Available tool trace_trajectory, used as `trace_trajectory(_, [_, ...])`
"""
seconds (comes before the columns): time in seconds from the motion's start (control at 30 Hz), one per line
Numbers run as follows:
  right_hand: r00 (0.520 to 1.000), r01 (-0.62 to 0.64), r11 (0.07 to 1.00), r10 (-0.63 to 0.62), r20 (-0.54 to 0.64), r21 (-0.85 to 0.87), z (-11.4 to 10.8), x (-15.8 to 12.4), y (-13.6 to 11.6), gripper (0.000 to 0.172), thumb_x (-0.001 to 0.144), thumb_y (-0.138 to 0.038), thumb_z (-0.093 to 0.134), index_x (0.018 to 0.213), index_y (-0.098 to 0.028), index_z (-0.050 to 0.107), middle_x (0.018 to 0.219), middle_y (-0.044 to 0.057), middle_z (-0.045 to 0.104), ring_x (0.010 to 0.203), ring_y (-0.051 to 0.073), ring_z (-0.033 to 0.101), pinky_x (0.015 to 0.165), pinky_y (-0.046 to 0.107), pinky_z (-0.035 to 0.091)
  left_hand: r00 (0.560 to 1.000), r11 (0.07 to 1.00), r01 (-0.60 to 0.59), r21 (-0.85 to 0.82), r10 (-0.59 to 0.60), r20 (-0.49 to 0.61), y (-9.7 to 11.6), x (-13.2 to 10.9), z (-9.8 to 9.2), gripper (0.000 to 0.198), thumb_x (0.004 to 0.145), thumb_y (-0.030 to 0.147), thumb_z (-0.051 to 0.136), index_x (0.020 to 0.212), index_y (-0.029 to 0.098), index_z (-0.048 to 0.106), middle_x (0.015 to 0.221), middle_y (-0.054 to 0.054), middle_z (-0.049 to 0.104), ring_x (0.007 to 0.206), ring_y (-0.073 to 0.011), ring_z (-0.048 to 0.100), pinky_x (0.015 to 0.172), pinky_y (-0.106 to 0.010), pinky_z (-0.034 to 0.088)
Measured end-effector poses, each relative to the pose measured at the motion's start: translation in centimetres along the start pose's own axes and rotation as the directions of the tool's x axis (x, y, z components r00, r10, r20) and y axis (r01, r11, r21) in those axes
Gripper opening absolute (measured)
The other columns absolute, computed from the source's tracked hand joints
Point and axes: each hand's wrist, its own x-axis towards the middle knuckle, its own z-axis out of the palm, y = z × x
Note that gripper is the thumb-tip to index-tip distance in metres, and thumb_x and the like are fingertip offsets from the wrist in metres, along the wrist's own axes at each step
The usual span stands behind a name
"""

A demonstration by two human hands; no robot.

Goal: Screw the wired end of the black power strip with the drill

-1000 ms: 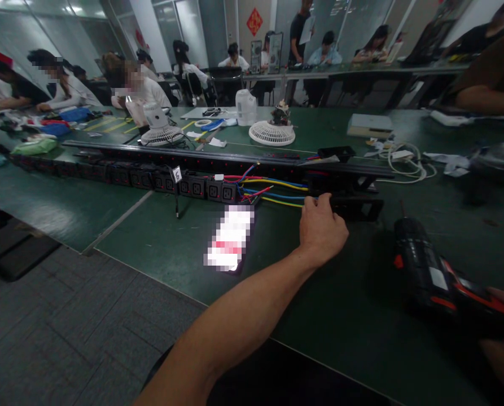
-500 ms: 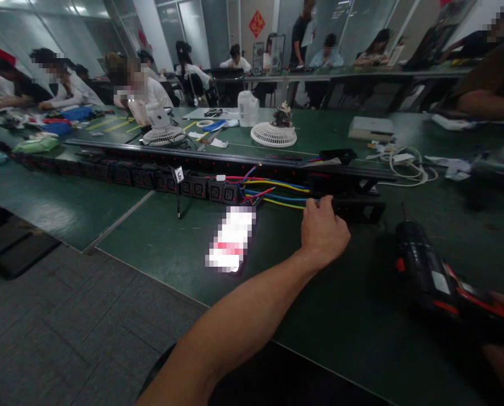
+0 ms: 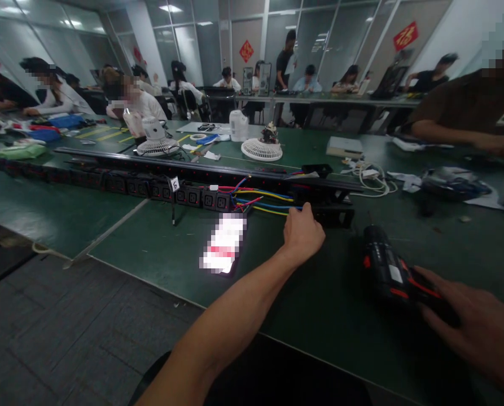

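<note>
Reaching over the surface (image 3: pixel 328 321), the left hand (image 3: pixel 305 230) curls at the wires (image 3: pixel 271 196) of a power strip (image 3: pixel 192 197), grip unclear; the right hand (image 3: pixel 478 330) lies open on a drill (image 3: pixel 385 269).

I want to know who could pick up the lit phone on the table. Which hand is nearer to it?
Left. The left hand is just right of the phone, at the coloured wires; the right hand is far right, on the drill.

left hand (image 3: pixel 305 234): arm outstretched, fingers curled (knuckles up) | right hand (image 3: pixel 476 327): fingers extended
</note>
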Motion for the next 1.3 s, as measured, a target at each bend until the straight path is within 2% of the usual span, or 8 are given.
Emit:
trace_trajectory(0.07, [0.984,0.1,0.994,-0.091,0.154,-0.051,-0.9,0.9,-1.3,0.056,0.093,-0.04,0.067,0.146,-0.022,0.065,0.108,0.027,0.076,0.082,0.029,0.073,0.073,0.048,0.05,1.0,0.998,-0.021,0.056,0.021,-0.001,-0.1,0.0,-0.2,0.048,0.098,0.026,0.049,0.145,0.02,0.054,0.128,-0.019,0.062,0.114,-0.0296,0.067,0.096,-0.04,0.056])
trace_trajectory(0.23, [0.977,0.059,0.971,-0.01,0.213,-0.229,-2.6,1.7,-5.7,0.056,0.095,-0.032,0.054,0.149,-0.016,0.061,0.117,0.021,0.076,0.09,0.036,0.074,0.07,0.047,0.054,0.993,0.975,-0.105,0.195,0.114,-0.033,-0.8,-0.1,-0.4,0.033,0.102,0.03,0.049,0.131,0.023,0.063,0.123,-0.013,0.062,0.112,-0.0253,0.065,0.094,-0.036,0.054])
trace_trajectory(0.5, [1.0,-0.006,0.96,0.013,0.021,-0.278,-6.4,-1.7,-10.5,0.051,0.091,-0.032,0.053,0.14,-0.023,0.064,0.107,0.011,0.079,0.085,0.033,0.074,0.068,0.043,0.055,0.974,0.974,-0.145,0.175,0.171,-0.145,-1.8,-0.9,-0.1,0.024,0.099,0.03,0.057,0.12,0.023,0.067,0.122,-0.01,0.054,0.107,-0.0221,0.062,0.094,-0.033,0.053])
trace_trajectory(0.7, [0.917,-0.201,0.941,0.279,-0.284,0.274,-10.3,-4.5,-13.4,0.03,0.08,-0.051,0.071,0.096,-0.026,0.076,0.08,0.007,0.076,0.071,0.03,0.072,0.062,0.04,0.057,0.973,0.983,-0.11,0.145,0.136,-0.188,-1.7,-0.9,0.3,0.034,0.1,0.034,0.056,0.131,0.022,0.065,0.128,-0.011,0.051,0.113,-0.0228,0.059,0.1,-0.033,0.05])
trace_trajectory(0.77, [0.872,-0.285,0.846,0.424,-0.245,0.45,-10.9,-4.4,-14.9,0.028,0.08,-0.054,0.075,0.079,-0.026,0.073,0.075,0.006,0.074,0.071,0.029,0.072,0.066,0.041,0.058,0.962,0.962,-0.145,0.233,0.193,-0.195,-1.8,-0.8,0.0,0.034,0.1,0.035,0.056,0.129,0.023,0.068,0.129,-0.012,0.054,0.118,-0.0269,0.054,0.104,-0.038,0.047])
trace_trajectory(0.93, [0.893,-0.132,0.477,0.438,-0.105,0.869,-10.2,-2.2,-17.1,0.028,0.083,-0.046,0.081,0.075,-0.024,0.065,0.066,0.0,0.065,0.061,0.02,0.064,0.066,0.038,0.058,0.954,0.928,-0.213,0.305,0.265,-0.14,-2.7,0.3,-0.6,0.032,0.105,0.035,0.046,0.124,0.026,0.07,0.13,-0.009,0.065,0.125,-0.0297,0.048,0.104,-0.042,0.043])
trace_trajectory(1.0, [0.893,-0.109,0.432,0.438,-0.102,0.895,-9.3,-1.5,-17.2,0.028,0.081,-0.044,0.084,0.079,-0.022,0.066,0.065,0.0,0.065,0.059,0.019,0.063,0.063,0.036,0.057,0.954,0.923,-0.234,0.305,0.278,-0.109,-3.0,0.7,-0.7,0.033,0.106,0.034,0.044,0.127,0.025,0.067,0.129,-0.009,0.067,0.126,-0.0283,0.049,0.104,-0.041,0.043])
trace_trajectory(1.3, [0.913,-0.197,0.689,0.388,-0.125,0.698,-6.3,-2.5,-17.7,0.037,0.082,-0.058,0.078,0.078,-0.021,0.073,0.07,0.004,0.068,0.065,0.022,0.067,0.068,0.037,0.057,0.962,0.907,-0.238,0.348,0.269,-0.043,-3.0,2.0,0.2,0.039,0.109,0.037,0.035,0.134,0.028,0.063,0.125,-0.008,0.066,0.116,-0.0264,0.057,0.097,-0.037,0.046])
